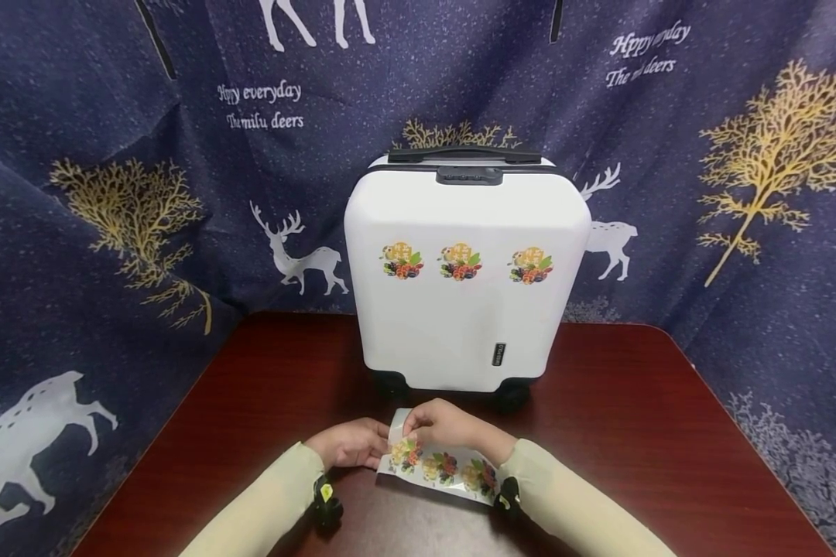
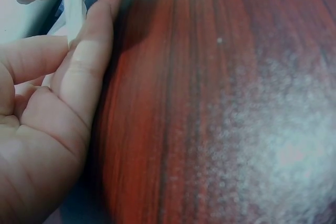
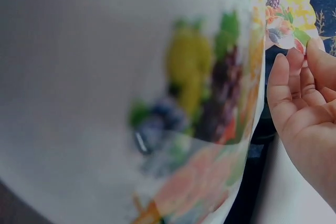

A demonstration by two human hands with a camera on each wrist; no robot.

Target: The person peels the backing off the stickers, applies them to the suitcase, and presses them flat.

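A white sticker sheet [image 1: 399, 422] printed with colourful fruit stickers lies slantwise above the table's near part. My left hand [image 1: 354, 444] pinches its left edge between thumb and index finger; in the left wrist view that edge shows as a pale strip [image 2: 74, 3]. From above, my right hand [image 1: 446, 425] reaches over the sheet. Its thumb and fingertips pinch the edge of a fruit sticker [image 3: 287, 17], seen in the right wrist view. The rest of the sheet [image 3: 94, 77] looms blurred and curved close to that camera.
Behind the hands a white suitcase [image 1: 453, 325] stands upright on the dark red table [image 1: 292, 371]. Three fruit stickers are on its front in a row, the right one [image 1: 530, 266] spaced wider. A navy curtain [image 1: 202, 46] with deer and trees hangs behind.
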